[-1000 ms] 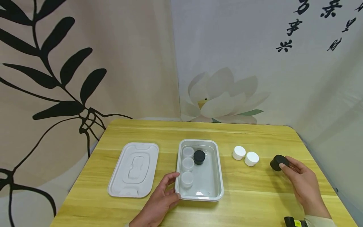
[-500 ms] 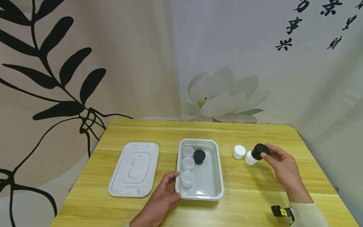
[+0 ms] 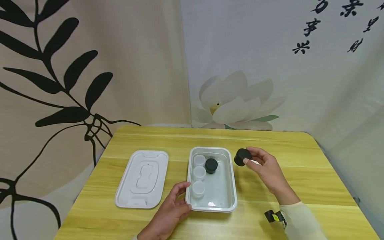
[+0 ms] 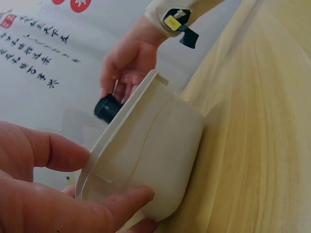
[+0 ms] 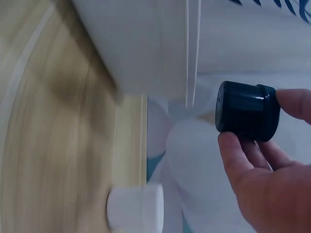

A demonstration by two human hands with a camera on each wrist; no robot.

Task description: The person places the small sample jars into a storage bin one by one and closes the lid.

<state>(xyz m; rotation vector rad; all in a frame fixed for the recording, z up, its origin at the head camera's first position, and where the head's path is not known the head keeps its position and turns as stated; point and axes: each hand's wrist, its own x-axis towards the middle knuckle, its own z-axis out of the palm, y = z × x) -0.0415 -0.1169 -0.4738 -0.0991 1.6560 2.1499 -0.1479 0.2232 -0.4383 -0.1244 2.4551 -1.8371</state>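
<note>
Between its thumb and fingers my right hand (image 3: pixel 265 170) pinches a small black round jar (image 3: pixel 241 157), raised just right of the white plastic box (image 3: pixel 223 196). In the right wrist view the black jar (image 5: pixel 245 110) is tipped on its side, with the fingertips along its wall. My left hand (image 3: pixel 171 210) holds the box by its near left corner, as the left wrist view shows with fingers at the rim (image 4: pixel 121 124). Inside the box, a column of three translucent-lidded jars (image 3: pixel 198 189) lines the left side. Beside the farthest ones stands another black jar (image 3: pixel 211 165).
A white rectangular lid (image 3: pixel 142 180) lies flat on the wooden table (image 3: pixel 300 160), left of the box. A white jar (image 5: pixel 136 208) stands on the table, largely hidden by the right hand in the head view. Printed fabric (image 3: pixel 150 66) hangs behind the table.
My right hand has carried the black jar leftward from the table's right side, past the white jars, to the box's right edge. My left hand stays on the box.
</note>
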